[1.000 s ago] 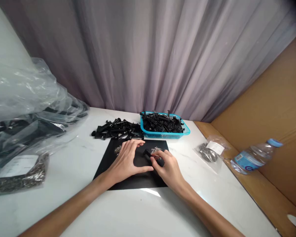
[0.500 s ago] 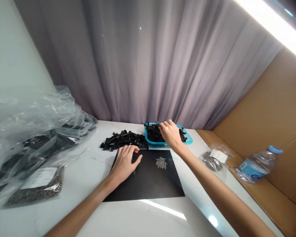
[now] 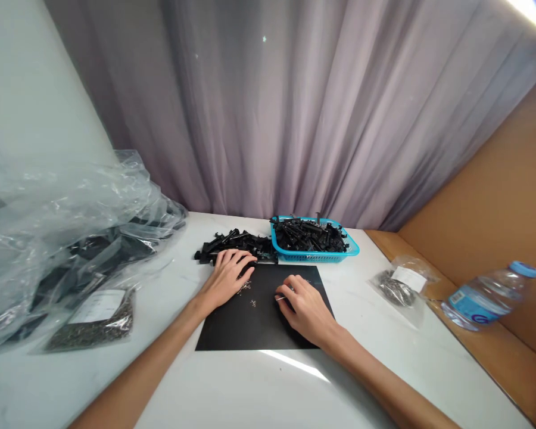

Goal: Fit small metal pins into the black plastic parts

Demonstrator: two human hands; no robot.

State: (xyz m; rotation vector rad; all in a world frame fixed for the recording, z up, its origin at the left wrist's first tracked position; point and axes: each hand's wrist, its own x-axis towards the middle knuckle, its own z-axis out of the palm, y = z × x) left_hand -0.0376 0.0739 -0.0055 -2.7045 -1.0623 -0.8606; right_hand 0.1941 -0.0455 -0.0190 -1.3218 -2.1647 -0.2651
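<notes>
My left hand (image 3: pixel 227 277) lies at the far left corner of the black mat (image 3: pixel 250 328), fingers curled over a black plastic part at the edge of the loose pile of black parts (image 3: pixel 234 243). My right hand (image 3: pixel 307 305) rests on the mat's right half, fingers bent, pinching a small silvery metal piece at its thumb tip. A few tiny metal pieces (image 3: pixel 248 291) lie on the mat between the hands. The blue basket (image 3: pixel 352 248), heaped with black parts, stands just beyond the mat.
Large clear plastic bags (image 3: pixel 71 232) with dark parts crowd the left, with a bag of small metal parts (image 3: pixel 93 314) in front. At the right lie a small bag (image 3: pixel 399 280), a water bottle (image 3: pixel 486 295) and a cardboard wall (image 3: pixel 495 190). A curtain hangs behind.
My right hand reached to the blue basket, then came back down onto the mat. My left hand slid to the mat's far left corner by the pile.
</notes>
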